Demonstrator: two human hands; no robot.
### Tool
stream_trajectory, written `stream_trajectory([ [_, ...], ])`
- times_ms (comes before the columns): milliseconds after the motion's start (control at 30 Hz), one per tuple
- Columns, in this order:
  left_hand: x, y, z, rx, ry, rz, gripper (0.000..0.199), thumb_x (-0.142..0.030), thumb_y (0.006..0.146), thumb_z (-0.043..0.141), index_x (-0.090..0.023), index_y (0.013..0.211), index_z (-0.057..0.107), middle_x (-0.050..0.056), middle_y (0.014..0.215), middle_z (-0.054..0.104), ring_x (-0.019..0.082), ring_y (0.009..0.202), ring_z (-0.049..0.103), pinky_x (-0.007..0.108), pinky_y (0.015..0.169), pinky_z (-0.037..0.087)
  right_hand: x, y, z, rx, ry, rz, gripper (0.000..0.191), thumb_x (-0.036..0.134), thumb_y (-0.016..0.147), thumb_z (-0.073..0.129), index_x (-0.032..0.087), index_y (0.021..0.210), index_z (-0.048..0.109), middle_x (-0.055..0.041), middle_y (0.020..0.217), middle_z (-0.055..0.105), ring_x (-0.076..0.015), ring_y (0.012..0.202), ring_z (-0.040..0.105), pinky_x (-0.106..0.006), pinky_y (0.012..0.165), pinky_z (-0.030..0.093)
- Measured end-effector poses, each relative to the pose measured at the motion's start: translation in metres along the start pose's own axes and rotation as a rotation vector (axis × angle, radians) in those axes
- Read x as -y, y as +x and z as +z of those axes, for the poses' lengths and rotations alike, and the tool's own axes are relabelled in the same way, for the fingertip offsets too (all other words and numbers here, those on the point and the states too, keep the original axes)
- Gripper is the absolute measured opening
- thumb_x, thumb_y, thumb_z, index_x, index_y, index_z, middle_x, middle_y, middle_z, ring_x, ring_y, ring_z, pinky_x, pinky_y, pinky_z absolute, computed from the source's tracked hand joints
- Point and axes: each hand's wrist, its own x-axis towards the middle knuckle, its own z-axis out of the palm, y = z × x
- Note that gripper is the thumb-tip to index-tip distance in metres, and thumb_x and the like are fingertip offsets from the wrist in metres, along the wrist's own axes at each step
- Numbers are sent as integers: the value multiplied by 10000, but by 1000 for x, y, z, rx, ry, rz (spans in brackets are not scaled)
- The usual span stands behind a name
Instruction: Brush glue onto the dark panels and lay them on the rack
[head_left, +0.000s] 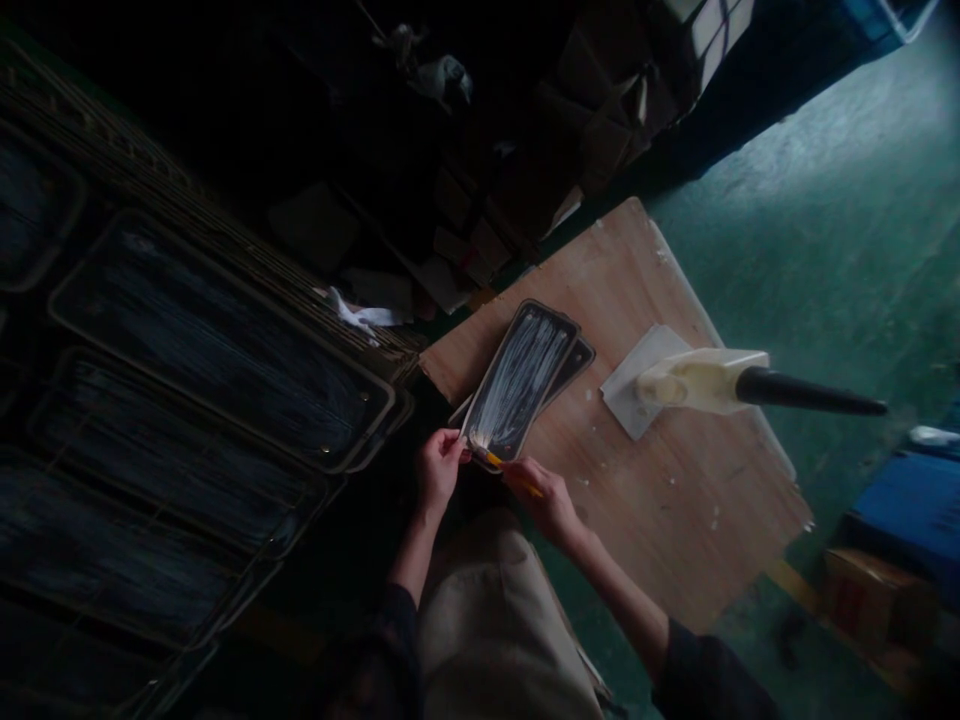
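A dark rounded plate point(517, 375), streaked with a whitish coating, lies tilted on top of another dark plate point(576, 362) at the left part of a wooden board. My left hand point(440, 468) pinches the upper plate's near left corner. In my right hand point(546, 497) is a thin brush with a yellow handle point(493, 458), its pale bristles touching the coated face near that corner. To the right, a cream bottle with a long black nozzle point(705, 380) lies on a whitish square sheet point(626, 400).
The wooden board point(660, 500) carries small white specks. Stacked coated plates point(225, 340) fill the left side. A white cloth point(364, 315) lies beyond them. Boxes stand at the top; a blue crate point(911, 510) and cardboard box point(877, 600) are at the right.
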Motion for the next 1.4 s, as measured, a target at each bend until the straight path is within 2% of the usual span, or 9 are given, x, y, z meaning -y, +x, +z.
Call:
stream_trajectory([
  [167, -2, 0, 0, -1, 17, 18, 217, -306, 734, 702, -133, 846, 633, 17, 720, 667, 115, 532, 648, 231, 514, 562, -16, -2, -25, -88, 160, 176, 220, 387, 963, 524, 219, 1048, 637, -37, 873, 699, -188, 766, 695, -272, 687, 549],
  [333, -4, 0, 0, 15, 30, 16, 206, -296, 729, 704, -139, 838, 629, 12, 705, 659, 109, 527, 637, 223, 505, 557, -17, 4, -54, -328, 63, 191, 233, 407, 940, 564, 216, 1040, 653, -32, 806, 704, -206, 741, 703, -289, 674, 553],
  [400, -4, 0, -1, 24, 38, 29, 205, -298, 734, 701, -143, 847, 630, 17, 722, 665, 114, 551, 647, 224, 518, 561, -11, 1, -52, -299, 76, 183, 236, 404, 941, 564, 220, 1062, 651, -30, 821, 705, -203, 750, 704, -291, 688, 555],
  [567, -3, 1, -2, 61, 36, 44, 201, -298, 741, 693, -151, 865, 634, 15, 737, 666, 124, 581, 662, 237, 543, 576, -12, 3, -44, -68, 96, 164, 270, 424, 962, 512, 209, 1036, 658, -43, 882, 707, -181, 695, 699, -274, 640, 560],
  [833, -1, 4, -3, 95, 14, 38, 248, -337, 736, 709, -138, 860, 628, 15, 721, 663, 128, 569, 659, 247, 548, 575, -37, 62, -89, -432, -180, -8, 258, 388, 970, 505, 200, 1086, 639, -62, 942, 682, -190, 823, 679, -314, 753, 538],
  [1000, -2, 2, -4, 72, -21, -17, 288, -343, 721, 725, -122, 877, 626, 25, 762, 669, 132, 599, 667, 271, 574, 593, -25, 30, -51, -295, -278, -27, 205, 317, 985, 476, 192, 1060, 620, -47, 847, 637, -164, 738, 635, -268, 664, 489],
  [1167, -3, 2, -4, 86, -24, -34, 295, -339, 721, 729, -113, 880, 625, 36, 768, 677, 143, 607, 674, 285, 580, 597, 2, -11, -5, -145, -101, 49, 181, 298, 985, 477, 205, 1051, 618, -39, 854, 642, -152, 717, 633, -240, 633, 478],
  [1300, -1, 2, -5, 114, -48, -47, 308, -353, 719, 735, -116, 888, 636, 43, 784, 690, 155, 649, 687, 295, 612, 599, 19, -8, 7, -185, 113, 136, 190, 333, 968, 520, 214, 1072, 626, -43, 916, 683, -165, 776, 673, -242, 683, 511],
  [1400, 1, 2, -5, 104, -38, -22, 291, -350, 721, 729, -122, 880, 643, 44, 799, 694, 155, 669, 688, 290, 624, 597, 14, 8, 10, -225, 252, 224, 226, 391, 955, 536, 201, 1018, 641, -31, 805, 695, -169, 683, 683, -244, 623, 524],
])
